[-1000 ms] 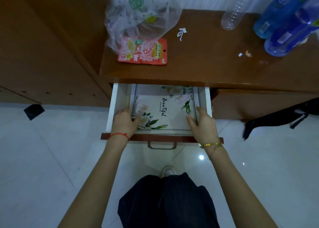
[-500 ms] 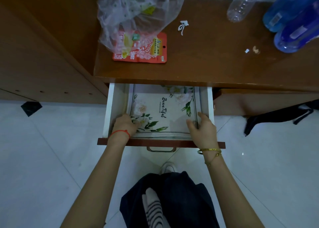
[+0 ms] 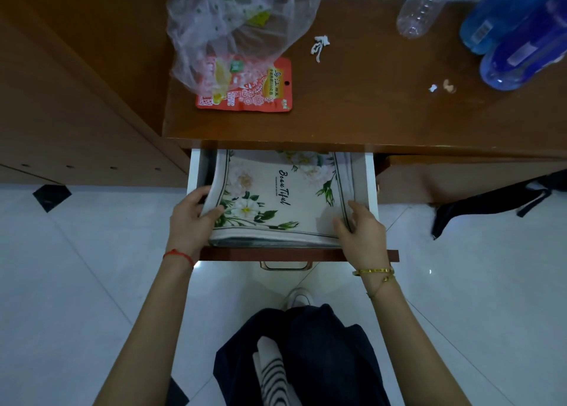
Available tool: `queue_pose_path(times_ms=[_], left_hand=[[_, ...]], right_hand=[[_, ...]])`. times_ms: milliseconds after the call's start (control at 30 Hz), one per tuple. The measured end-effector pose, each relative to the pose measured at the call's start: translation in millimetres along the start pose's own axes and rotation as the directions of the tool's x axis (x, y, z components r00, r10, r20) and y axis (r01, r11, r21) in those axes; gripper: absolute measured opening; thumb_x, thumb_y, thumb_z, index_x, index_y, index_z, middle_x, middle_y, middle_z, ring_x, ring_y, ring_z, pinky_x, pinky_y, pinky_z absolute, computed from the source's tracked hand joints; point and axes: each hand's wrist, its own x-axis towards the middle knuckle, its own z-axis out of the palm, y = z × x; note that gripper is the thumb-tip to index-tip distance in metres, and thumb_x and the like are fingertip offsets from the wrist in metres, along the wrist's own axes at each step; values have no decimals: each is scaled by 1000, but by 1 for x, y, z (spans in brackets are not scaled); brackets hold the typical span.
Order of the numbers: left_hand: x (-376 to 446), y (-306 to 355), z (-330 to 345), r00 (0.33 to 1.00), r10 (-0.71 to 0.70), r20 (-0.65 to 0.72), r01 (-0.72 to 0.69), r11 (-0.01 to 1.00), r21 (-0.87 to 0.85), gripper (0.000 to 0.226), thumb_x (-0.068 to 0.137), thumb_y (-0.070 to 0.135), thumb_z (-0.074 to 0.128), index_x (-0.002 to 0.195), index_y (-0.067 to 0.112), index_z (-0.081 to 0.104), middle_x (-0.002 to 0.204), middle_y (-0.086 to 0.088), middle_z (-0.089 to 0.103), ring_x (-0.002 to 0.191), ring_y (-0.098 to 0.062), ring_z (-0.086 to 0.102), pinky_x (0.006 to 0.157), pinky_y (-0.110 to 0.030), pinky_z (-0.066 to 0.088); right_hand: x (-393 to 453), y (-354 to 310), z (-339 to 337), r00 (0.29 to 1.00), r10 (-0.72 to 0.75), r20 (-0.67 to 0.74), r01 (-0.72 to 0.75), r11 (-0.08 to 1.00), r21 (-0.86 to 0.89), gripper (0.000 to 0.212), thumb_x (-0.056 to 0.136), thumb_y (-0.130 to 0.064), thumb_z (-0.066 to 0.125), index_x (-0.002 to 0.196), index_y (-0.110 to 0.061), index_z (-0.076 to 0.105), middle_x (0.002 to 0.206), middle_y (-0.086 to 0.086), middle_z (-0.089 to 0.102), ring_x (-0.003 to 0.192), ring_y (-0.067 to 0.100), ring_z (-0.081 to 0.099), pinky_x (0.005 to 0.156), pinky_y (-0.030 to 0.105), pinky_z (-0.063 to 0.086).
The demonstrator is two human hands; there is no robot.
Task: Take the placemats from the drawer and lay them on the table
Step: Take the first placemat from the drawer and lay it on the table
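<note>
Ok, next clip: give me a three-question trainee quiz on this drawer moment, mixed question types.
1. True or false: the stack of placemats already lies on the table.
2. Which hands grip the stack? A) the left hand only B) the right hand only C) both, one at each side edge
3. Fill in: the red snack packet lies partly under a clear plastic ____.

Key:
1. False; the stack is in the open drawer, its side edges curled up by the hands.
2. C
3. bag
</note>
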Motion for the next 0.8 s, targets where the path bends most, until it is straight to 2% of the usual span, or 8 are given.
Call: queue_pose_path(times_ms=[67,167,300,400,500,600,633,800], left_hand=[[-7,3,-6,996,-55,-67,46,990,-132,37,85,-7,64,115,15,63,106,-12,67,82,-15,65,65,-16,56],[-19,-1,-20,988,-113,-108,84,966,-243,38,85,-7,64,121,7,63,105,-16,69,81,-21,67,69,-21,57],[-40,-7,-30,995,-85,-54,67,962,-266,38,87,-5,62,124,5,62,98,-14,71,77,-13,70,68,-20,56],[-58,-11,-31,998,-62,-28,53,964,-261,38,89,-4,61,125,7,60,100,-12,71,81,-11,70,73,-20,56],[-77,-12,-34,998,-55,-7,52,969,-242,39,91,-3,59,128,7,57,108,-14,69,93,-18,68,80,-22,56],[-96,-9,-38,998,-52,21,55,978,-203,39,91,-4,58,129,4,55,116,-13,67,99,-16,66,87,-23,55],[-103,-8,-39,998,-52,34,58,979,-193,39,91,-4,58,129,4,55,118,-12,66,102,-15,65,91,-27,54],[-145,12,-55,994,-90,63,98,986,-135,42,92,0,59,133,8,52,125,-14,63,115,-27,61,101,-41,49]], right_hand=[[-1,-1,-1,1000,1,10,-1,1000,-1,46,90,-19,60,131,-1,50,126,17,59,116,31,55,95,26,41],[-6,-5,-4,999,24,36,-25,999,32,51,90,-26,62,132,-1,48,128,17,57,118,30,53,94,23,38],[-19,-10,-13,996,88,21,-90,989,119,51,87,-22,66,131,-1,49,123,14,60,113,28,56,83,11,32],[-33,-9,-23,987,155,-37,-140,956,257,52,83,-11,69,130,-3,52,119,9,63,104,19,59,84,12,38],[-49,-3,-29,979,204,-11,-185,910,372,48,80,-4,70,125,-4,56,109,2,63,86,5,60,80,11,46],[-64,6,-33,961,262,86,-273,855,442,35,80,-1,68,114,-4,63,105,8,67,92,20,64,88,38,54],[-70,6,-36,955,272,122,-297,848,438,29,81,1,65,110,-4,63,103,9,66,92,24,63,89,40,53],[-108,-6,-64,956,254,147,-293,845,448,33,81,8,61,111,-5,60,100,11,63,84,21,58,74,26,52]])
